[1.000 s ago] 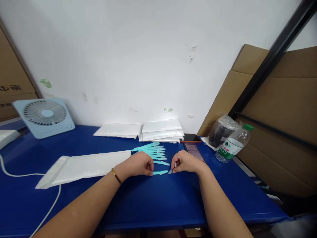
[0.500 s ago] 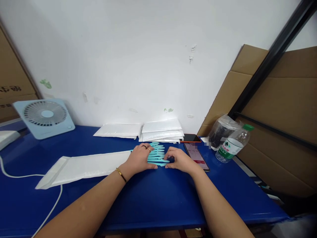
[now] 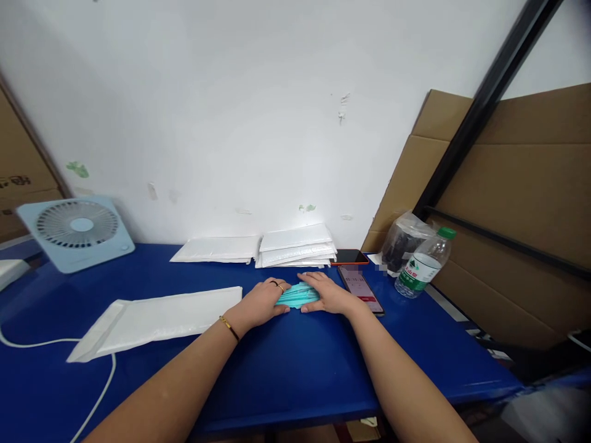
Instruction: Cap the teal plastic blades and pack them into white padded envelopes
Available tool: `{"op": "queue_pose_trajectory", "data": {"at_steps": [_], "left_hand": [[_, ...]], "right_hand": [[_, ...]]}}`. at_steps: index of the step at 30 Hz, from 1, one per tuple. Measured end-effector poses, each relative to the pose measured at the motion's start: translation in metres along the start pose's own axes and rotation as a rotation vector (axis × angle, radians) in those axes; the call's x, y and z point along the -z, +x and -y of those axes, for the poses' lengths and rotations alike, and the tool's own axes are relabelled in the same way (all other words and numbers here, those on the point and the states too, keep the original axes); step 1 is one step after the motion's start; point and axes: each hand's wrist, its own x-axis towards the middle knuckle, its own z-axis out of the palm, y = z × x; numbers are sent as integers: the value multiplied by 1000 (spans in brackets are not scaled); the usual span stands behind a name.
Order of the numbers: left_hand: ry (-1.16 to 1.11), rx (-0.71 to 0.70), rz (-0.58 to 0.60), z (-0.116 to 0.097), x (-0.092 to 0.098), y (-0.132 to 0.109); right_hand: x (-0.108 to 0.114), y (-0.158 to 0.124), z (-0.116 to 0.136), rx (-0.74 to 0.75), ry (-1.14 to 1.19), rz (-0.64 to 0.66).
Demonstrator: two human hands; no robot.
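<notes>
A bunch of slim teal plastic sticks (image 3: 298, 296) lies on the blue table (image 3: 286, 369), pressed close together. My left hand (image 3: 264, 304) grips the bunch from the left, thumb on the near side and fingers on the far side. From the right, my right hand (image 3: 331, 294) closes on the other ends in the same way. The hands cover both ends of the sticks, so their exact kind does not show. Just left of my left hand lies a long white padded envelope (image 3: 166, 317), its flap end toward the left.
White padded envelopes (image 3: 295, 243) are stacked by the wall, others (image 3: 215, 249) beside them. Right of my right hand lie a lit phone (image 3: 369, 298) and an orange-edged phone (image 3: 353, 257). A water bottle (image 3: 422, 267), a bagged dark object (image 3: 401, 246), a blue fan (image 3: 80, 231) and a white cable (image 3: 104, 384) are also there.
The teal sticks were spread in a loose row and are now squeezed into a tight bunch. My right hand has come round their right ends. The view has shifted slightly.
</notes>
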Motion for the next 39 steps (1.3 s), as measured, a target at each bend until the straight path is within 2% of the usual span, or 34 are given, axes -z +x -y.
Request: {"op": "queue_pose_trajectory", "data": {"at_steps": [4,7,11,13,16,19,21,23,26,29,31,33,35,37,38,39], "left_hand": [[77,-21,-49,-13,-5,2],[136,52,-33,-20,-10,5],[142,139,6,-27,-13,8],[142,153,5,-30,-11,9],[17,145,-57,-40,-5,8],[-349,75,-270,-58,0,4],[-526,101,-399,-71,-1,1],[-585,193,-417,-82,-7,-4],[-541,279,-354,-90,-19,-13],[-480,266,-340,-90,-24,-26],[-303,244,-303,-92,-20,-36],[-5,196,-254,-97,-10,-46],[246,90,-250,-106,1,-54],[369,-50,-265,-115,9,-61],[398,-104,-262,-119,12,-64],[410,-132,-250,-122,15,-66]], "right_hand": [[-6,-2,15,69,-132,-66],[-13,-2,31,55,-249,-107],[-14,1,53,-4,-370,24],[0,0,66,-38,-436,95],[39,-10,91,-60,-540,104],[83,-23,120,-38,-527,42],[97,-28,137,-5,-489,-68],[94,-30,149,-16,-484,-145],[67,-32,155,-25,-515,-124],[50,-42,148,-12,-455,-72],[50,-53,139,-41,-346,-63],[54,-66,131,-108,-172,61],[52,-77,127,-172,101,328],[43,-85,125,-203,386,562],[36,-88,126,-209,463,599],[30,-91,127,-209,466,573]]}}
